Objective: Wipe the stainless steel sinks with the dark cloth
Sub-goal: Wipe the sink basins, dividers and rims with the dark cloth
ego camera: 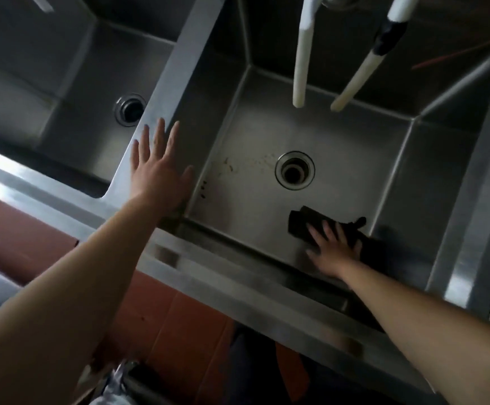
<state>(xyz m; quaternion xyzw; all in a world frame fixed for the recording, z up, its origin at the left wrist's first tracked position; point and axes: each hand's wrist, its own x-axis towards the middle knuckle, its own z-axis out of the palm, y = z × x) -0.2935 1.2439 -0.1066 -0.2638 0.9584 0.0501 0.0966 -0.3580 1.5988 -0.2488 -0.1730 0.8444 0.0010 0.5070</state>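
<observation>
No writing can be read on anything; the two sinks are brushed stainless steel, square-cornered and deep, each with a round drain. The right sink point(340, 159) has brownish specks on its floor left of its drain point(295, 170); the left sink point(71, 92) lies beyond a flat steel divider point(179, 68). The dark cloth point(308, 223), crumpled and soft-looking, lies on the right sink's floor near the front wall; the right hand point(333, 252) presses it flat with spread, straight fingers. The left hand point(159, 173) rests open on the divider, fingers straight. Two pale tubes point(302, 59), possibly plastic, hang above the right sink.
</observation>
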